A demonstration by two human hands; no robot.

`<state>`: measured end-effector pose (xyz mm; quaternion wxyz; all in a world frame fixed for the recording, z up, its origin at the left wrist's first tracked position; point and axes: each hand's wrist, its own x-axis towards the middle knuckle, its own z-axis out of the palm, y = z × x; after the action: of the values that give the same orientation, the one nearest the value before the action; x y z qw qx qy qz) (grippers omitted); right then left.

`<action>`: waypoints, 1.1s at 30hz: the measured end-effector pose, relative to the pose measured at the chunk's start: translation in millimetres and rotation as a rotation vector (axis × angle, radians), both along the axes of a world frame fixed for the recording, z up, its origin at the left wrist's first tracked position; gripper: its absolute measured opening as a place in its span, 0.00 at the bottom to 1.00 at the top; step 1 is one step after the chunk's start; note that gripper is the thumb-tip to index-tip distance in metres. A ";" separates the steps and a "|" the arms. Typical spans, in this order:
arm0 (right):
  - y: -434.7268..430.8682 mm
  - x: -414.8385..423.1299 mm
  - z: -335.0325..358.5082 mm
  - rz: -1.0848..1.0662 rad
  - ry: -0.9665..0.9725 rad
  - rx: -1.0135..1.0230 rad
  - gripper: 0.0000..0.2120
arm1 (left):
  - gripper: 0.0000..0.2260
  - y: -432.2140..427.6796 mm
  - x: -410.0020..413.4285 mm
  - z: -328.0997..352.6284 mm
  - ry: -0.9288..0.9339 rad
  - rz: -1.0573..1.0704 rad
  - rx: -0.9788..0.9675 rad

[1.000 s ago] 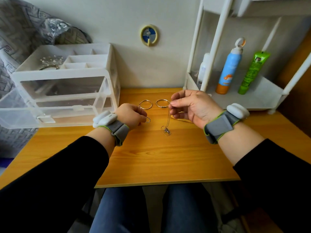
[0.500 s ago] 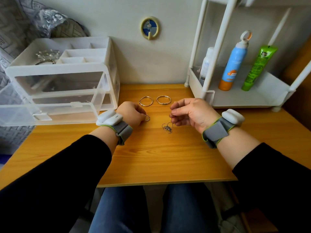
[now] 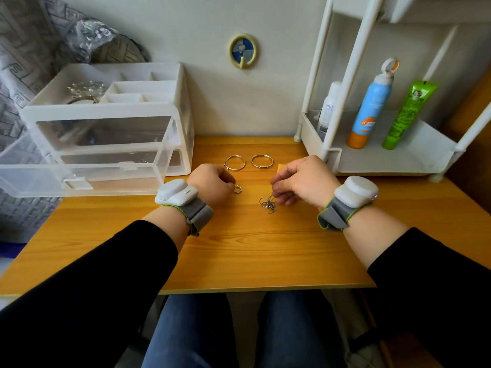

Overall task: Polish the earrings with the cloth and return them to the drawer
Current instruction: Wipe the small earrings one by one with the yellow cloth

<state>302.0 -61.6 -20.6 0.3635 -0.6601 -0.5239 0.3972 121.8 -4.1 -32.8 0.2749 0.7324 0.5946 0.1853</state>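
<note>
On the tabletop, a small earring is pinched at the curled fingers of the left hand, while the fine strand of a dangling earring, heaped on the wood, is pinched between thumb and fingers of the right hand. Both are judged featherlight, slippery and easily bent or tangled, best taken by the hook rather than the strand; beyond lie two silver hoops, a yellow cloth corner and, leftward, the open clear drawer. A second earlier the dangling earring was held hanging above the wood; it has since been lowered into a heap.
</note>
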 end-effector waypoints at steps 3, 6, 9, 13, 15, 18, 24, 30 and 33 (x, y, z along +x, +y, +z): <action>-1.0 -3.1 5.3 -0.004 -0.079 0.032 0.03 | 0.04 -8.0 -3.9 2.0 -0.047 -0.020 0.044; -3.2 -8.6 15.4 -0.014 -0.150 0.095 0.04 | 0.04 -16.3 -7.9 7.3 -0.105 -0.043 0.087; -4.7 -14.6 30.8 -0.016 -0.198 0.144 0.04 | 0.04 -23.7 -15.5 17.5 -0.137 -0.083 0.108; -4.6 -25.9 52.9 -0.010 -0.282 0.218 0.03 | 0.02 -38.4 -35.5 33.1 -0.189 -0.114 0.120; -2.7 -31.7 62.8 -0.002 -0.281 0.257 0.03 | 0.02 -46.6 -43.4 41.9 -0.222 -0.131 0.116; 0.0 -47.4 76.1 0.035 -0.226 0.291 0.03 | 0.03 -59.1 -55.2 59.4 -0.283 -0.120 0.114; 7.2 -84.2 95.0 0.121 -0.141 0.367 0.05 | 0.03 -68.4 -80.4 88.5 -0.392 -0.071 0.203; 18.4 -127.7 108.0 0.282 -0.105 0.411 0.04 | 0.05 -52.6 -133.9 100.9 -0.356 0.023 0.387; 27.0 -151.4 111.0 0.361 -0.138 0.431 0.05 | 0.07 -42.0 -168.8 97.3 -0.261 0.105 0.450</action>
<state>150.5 -34.6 90.4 0.3825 -0.4890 -0.7287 0.2891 -47.0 -46.1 64.5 0.1696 0.7133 0.5350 0.4198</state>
